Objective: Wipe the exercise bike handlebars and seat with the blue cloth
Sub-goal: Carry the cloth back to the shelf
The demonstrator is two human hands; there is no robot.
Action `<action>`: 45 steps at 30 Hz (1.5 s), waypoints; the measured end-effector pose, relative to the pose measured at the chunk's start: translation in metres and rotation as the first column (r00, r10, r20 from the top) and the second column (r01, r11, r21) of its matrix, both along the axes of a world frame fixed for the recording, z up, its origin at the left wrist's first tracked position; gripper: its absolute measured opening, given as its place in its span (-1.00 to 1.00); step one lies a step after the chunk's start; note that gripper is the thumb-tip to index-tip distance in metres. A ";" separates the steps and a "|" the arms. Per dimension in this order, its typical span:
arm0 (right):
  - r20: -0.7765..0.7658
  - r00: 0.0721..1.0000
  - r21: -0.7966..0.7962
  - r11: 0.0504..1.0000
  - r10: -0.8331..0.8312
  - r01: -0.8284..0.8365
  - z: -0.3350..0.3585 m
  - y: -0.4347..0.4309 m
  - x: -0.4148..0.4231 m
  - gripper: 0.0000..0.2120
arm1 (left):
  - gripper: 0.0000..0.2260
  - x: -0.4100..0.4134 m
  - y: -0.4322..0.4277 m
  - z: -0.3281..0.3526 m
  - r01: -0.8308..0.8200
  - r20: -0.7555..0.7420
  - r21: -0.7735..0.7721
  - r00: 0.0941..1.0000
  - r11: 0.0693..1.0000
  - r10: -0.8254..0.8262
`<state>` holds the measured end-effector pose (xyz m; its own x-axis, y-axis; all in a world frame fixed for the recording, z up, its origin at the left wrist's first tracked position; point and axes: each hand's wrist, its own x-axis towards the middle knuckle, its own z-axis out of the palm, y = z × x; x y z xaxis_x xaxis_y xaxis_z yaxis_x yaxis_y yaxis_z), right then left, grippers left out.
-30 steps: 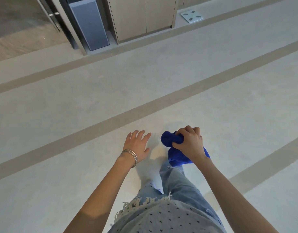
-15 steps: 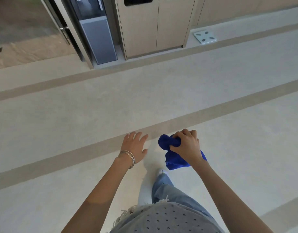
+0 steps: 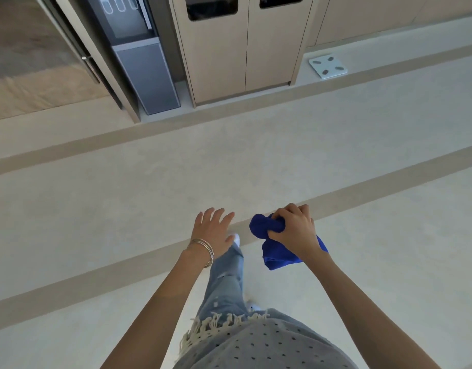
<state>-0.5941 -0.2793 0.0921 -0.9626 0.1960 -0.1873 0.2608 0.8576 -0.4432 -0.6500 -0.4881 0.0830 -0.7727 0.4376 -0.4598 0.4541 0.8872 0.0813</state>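
My right hand (image 3: 293, 230) is closed around a bunched blue cloth (image 3: 277, 255), held out in front of me at waist height; part of the cloth hangs below the fist. My left hand (image 3: 212, 230) is held out beside it, empty, with the fingers spread and thin bangles at the wrist. The two hands are a short gap apart. No exercise bike, handlebar or seat is in view.
Pale floor with darker stripes (image 3: 149, 265) stretches ahead. At the far wall stand a grey water dispenser (image 3: 144, 73), beige cabinet doors (image 3: 242, 49) and a white bathroom scale (image 3: 327, 66) on the floor. A glass door with a handle (image 3: 89, 67) is at far left.
The view has moved forward and tilted up, so the cabinets, dispenser and scale appear closer and lower in the frame. Both hands keep the same pose; my legs step forward.
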 end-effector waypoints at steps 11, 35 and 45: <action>-0.066 0.992 0.031 0.993 -0.108 0.110 0.014 0.047 -0.191 -0.78 | -0.46 -0.209 0.061 0.018 0.123 -0.079 0.061 0.990 0.990 -0.118; -0.053 0.992 0.011 0.993 -0.118 0.119 0.009 0.232 -0.493 -0.76 | -0.46 -0.513 0.255 0.018 0.148 -0.068 0.028 0.987 0.989 -0.145; -0.064 0.994 0.022 0.996 -0.084 0.086 0.015 0.301 -0.589 -0.76 | -0.45 -0.602 0.329 0.020 0.138 -0.064 0.047 0.989 0.989 -0.135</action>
<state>-1.1833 0.0219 0.1072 -0.9519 0.2814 -0.1210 0.3056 0.8444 -0.4400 -1.2518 -0.1591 0.1027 -0.7300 0.5627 -0.3878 0.5761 0.8120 0.0937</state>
